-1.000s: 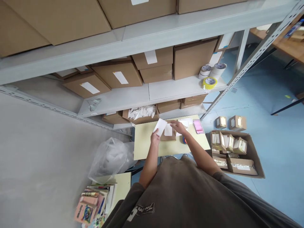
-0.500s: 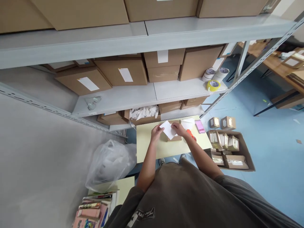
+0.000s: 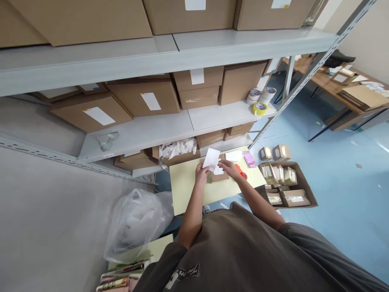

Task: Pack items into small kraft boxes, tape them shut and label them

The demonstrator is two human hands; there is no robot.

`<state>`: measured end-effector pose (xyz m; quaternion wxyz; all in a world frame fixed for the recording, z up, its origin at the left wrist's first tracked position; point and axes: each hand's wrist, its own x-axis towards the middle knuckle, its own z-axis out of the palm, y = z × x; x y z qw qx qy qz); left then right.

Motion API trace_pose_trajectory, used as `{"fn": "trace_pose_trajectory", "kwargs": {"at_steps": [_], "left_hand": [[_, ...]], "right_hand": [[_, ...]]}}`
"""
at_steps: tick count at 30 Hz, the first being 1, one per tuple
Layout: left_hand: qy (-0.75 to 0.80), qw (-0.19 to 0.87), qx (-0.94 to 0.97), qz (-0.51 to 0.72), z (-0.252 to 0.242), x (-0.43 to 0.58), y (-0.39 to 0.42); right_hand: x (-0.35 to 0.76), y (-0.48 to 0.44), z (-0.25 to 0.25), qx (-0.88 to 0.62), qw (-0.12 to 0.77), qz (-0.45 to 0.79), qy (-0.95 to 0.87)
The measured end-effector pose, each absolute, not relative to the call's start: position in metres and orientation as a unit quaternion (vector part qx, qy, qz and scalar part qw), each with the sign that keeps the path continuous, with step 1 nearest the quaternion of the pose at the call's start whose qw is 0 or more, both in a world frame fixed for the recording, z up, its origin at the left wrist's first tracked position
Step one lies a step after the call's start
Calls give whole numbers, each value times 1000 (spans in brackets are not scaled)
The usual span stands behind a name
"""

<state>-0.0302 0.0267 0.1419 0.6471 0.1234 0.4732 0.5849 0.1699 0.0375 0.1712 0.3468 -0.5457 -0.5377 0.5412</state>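
Observation:
My left hand (image 3: pixel 201 174) pinches a white sheet of paper (image 3: pixel 212 158) at its lower left edge, held up over the table. The fingers of my right hand (image 3: pixel 229 168) are pinched together at the sheet's right edge. Below the paper sits a small cardboard box (image 3: pixel 219 177), with white on its top, partly covered by the sheet and my hands. By my right wrist lies a bright orange-red object (image 3: pixel 241 170), partly hidden by the forearm. More white paper (image 3: pixel 234 155) rests behind my right hand, beside a pink item (image 3: pixel 249 159) that is blurred out.
The pale yellow table (image 3: pixel 185 190) stands against a grey shelf rack (image 3: pixel 152 126) holding cartons and tape rolls (image 3: pixel 260 108). A large carton (image 3: pixel 310 190) of small boxes is on the floor at right. At left stands a clear plastic bag (image 3: pixel 136 219).
The white sheet has turned more upright and is tilted differently in my left hand. My right hand has shifted slightly down along its edge. The camera view has swung to the right.

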Motion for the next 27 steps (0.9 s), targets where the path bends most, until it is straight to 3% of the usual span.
{"fn": "trace_pose_trajectory", "kwargs": {"at_steps": [6,14,27], "left_hand": [[512,662,240,493,147,-8,18],[518,557,189,621,168,0,29],[513,556,197,624,176,34,26]], "right_hand": [[176,41,170,-568,347,501,-553],[200,37,186,-503,361,610,-495],[212,41,204,-463,387,635,-482]]}}
